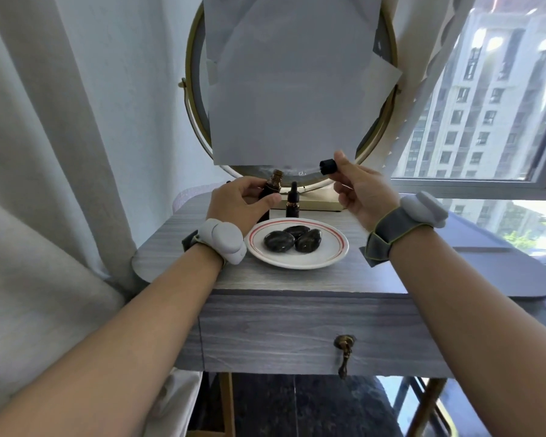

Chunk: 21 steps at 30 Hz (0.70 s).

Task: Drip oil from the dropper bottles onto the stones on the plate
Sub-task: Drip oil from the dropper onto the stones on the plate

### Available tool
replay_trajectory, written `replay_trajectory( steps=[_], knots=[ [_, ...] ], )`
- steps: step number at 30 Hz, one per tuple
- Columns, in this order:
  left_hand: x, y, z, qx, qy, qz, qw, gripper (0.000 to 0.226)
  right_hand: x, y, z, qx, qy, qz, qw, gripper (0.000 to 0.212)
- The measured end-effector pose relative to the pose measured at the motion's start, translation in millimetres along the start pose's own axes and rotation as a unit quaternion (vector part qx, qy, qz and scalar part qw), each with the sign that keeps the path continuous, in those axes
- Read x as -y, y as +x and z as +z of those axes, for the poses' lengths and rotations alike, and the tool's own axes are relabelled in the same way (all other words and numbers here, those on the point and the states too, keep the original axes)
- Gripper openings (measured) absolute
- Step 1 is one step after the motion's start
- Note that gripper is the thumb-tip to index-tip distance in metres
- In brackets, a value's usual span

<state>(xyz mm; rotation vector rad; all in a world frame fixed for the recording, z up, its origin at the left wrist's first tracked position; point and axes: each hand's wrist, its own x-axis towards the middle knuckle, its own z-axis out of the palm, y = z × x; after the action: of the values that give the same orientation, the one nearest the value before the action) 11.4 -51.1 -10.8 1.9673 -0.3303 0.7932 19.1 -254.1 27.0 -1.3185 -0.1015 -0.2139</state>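
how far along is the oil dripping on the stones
Done: one small brown glass bottle is uncapped, held in the left hand. In hand: the right hand pinches its black dropper cap raised, not over the three glossy dark stones on the white red-rimmed plate. Left: dripping on the stones, then the second brown bottle, still capped behind the plate.

Bright daylight floods in from the window (498, 99) at right, overexposed there, with wide-angle bending at the edges
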Motion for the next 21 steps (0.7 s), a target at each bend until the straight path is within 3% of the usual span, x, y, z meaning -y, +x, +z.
replay_trajectory(
  steps=[4, 12, 21],
  knots=[
    [-13, -3, -4, -0.015, -0.016, -0.019, 1.000, 0.033, -5, -21, 2, 0.004, -0.056, 0.002, 0.998, 0.027],
    [-24, -20, -18, -0.085, -0.037, -0.102, 0.990, 0.025, -20, -41, 14, -0.030, -0.191, -0.109, 0.975, 0.028],
    [-14, -38, -30, -0.052, -0.096, -0.173, 0.979, 0.010, -25, -42, 12, -0.029, -0.243, -0.125, 0.961, 0.031]
  ],
)
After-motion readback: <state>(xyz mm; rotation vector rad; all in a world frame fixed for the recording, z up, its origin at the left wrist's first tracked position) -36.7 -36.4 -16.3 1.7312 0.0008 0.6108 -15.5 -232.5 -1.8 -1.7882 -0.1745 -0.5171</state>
